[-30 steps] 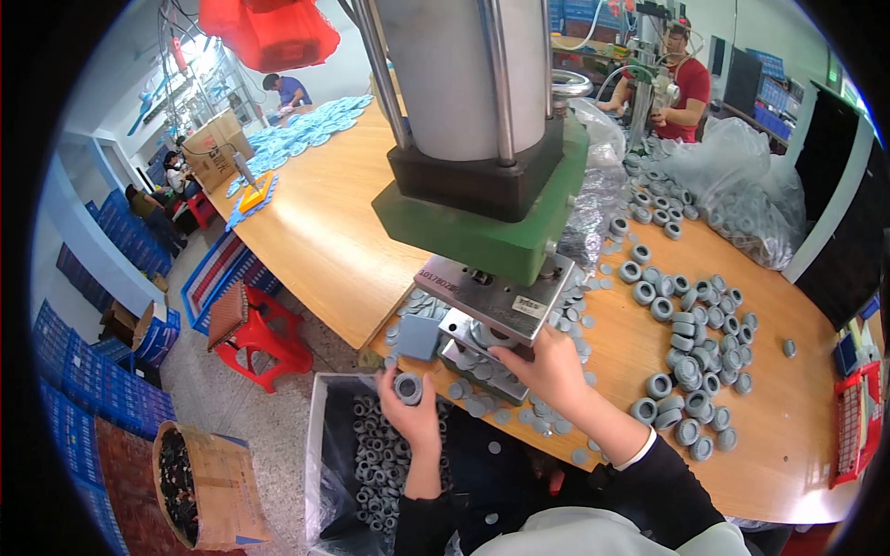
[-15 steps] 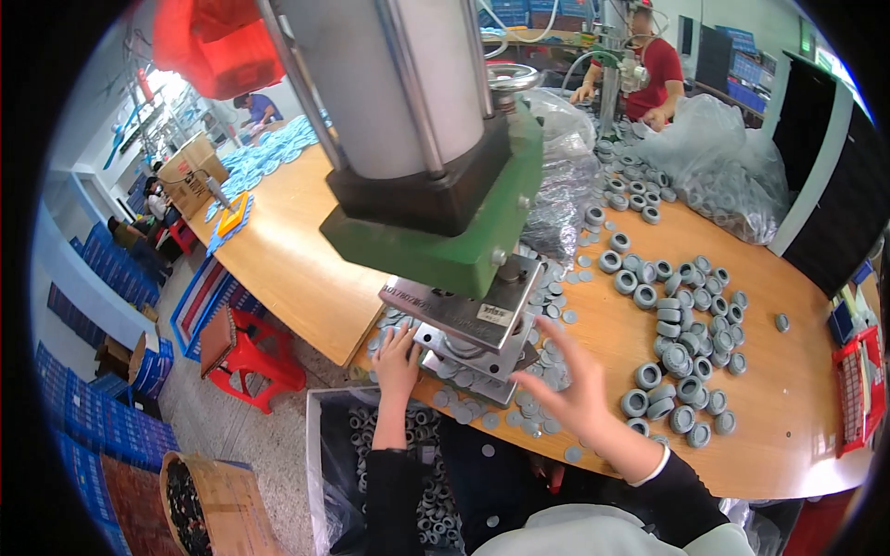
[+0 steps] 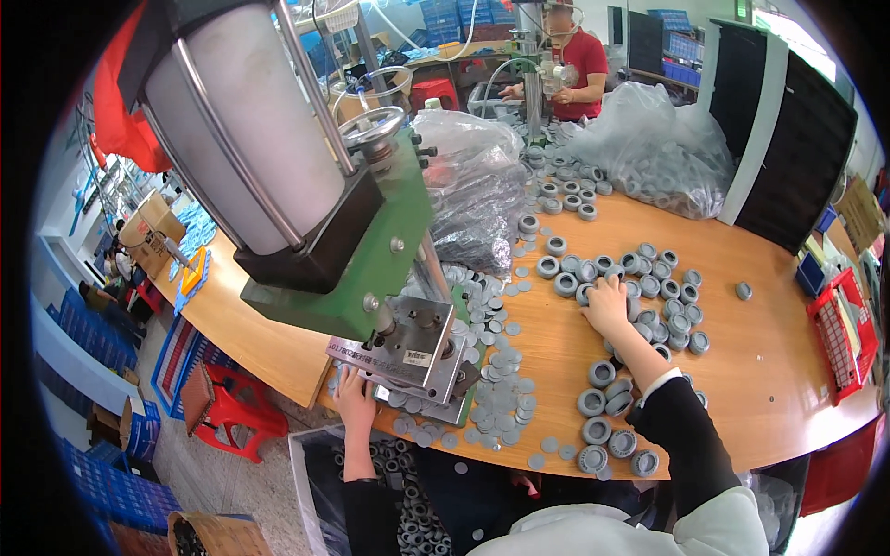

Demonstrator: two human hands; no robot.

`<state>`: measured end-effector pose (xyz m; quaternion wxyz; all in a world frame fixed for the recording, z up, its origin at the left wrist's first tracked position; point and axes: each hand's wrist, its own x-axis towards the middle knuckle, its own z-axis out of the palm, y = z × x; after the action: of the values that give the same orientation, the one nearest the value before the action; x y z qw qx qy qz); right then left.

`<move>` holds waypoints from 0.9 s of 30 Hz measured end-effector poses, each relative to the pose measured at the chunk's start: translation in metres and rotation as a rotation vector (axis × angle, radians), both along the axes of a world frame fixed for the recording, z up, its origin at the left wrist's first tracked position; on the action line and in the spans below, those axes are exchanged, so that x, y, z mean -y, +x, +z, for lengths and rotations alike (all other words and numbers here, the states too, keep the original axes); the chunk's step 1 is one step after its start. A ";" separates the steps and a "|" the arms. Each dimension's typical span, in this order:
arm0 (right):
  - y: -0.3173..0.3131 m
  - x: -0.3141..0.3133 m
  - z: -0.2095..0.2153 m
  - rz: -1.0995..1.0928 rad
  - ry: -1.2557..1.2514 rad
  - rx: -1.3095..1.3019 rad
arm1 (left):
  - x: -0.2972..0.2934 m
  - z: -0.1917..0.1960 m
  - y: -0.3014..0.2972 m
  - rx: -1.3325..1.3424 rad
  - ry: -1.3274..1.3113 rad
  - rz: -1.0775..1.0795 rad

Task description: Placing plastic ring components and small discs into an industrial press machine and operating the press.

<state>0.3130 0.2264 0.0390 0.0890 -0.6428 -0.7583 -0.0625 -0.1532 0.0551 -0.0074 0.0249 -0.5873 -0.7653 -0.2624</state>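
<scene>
My left hand (image 3: 355,400) rests at the left side of the steel die (image 3: 408,347) under the green press head (image 3: 352,269), its fingers stretched along the edge. Far from the press, my right hand (image 3: 607,304) reaches into a pile of grey tyre-shaped rings (image 3: 679,324). Its bent fingers close over a ring at the pile's left side; the fingertips partly hide what they grip. Thin grey discs (image 3: 501,394) are strewn around the press base. Loose rings (image 3: 593,430) lie between my right forearm and the table's near edge.
A grey plastic bag (image 3: 468,185) stands behind the press. Another clear bag (image 3: 663,153) lies at the back, near a person in red at another machine. A red basket (image 3: 839,334) is at the right edge. Below the table, a bin (image 3: 311,500) holds more rings.
My right hand has left the side of the die and moved right and away, onto the ring pile. My left hand stays by the die. The view has turned to the right.
</scene>
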 end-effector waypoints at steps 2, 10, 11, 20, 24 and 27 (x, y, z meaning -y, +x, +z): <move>-0.005 -0.002 -0.001 0.027 0.016 -0.018 | 0.003 0.002 -0.005 -0.016 -0.005 0.015; -0.008 0.057 0.034 0.259 -0.007 -0.727 | 0.003 -0.008 -0.005 -0.208 -0.060 0.022; -0.004 0.065 0.038 0.282 0.002 -0.745 | 0.002 -0.009 -0.006 -0.165 -0.061 -0.001; 0.009 0.146 0.071 0.076 -0.139 -1.076 | 0.001 -0.003 0.002 -0.137 -0.061 0.024; 0.025 0.161 0.060 0.063 -0.058 -1.042 | -0.002 -0.002 0.003 -0.129 -0.071 0.011; 0.028 0.170 0.058 -0.005 -0.048 -1.013 | -0.002 -0.001 0.004 -0.150 -0.089 0.022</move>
<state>0.3414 0.0566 0.0966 0.4309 -0.5959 -0.6197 0.2743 -0.1492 0.0568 -0.0079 0.0588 -0.5974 -0.7785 -0.1831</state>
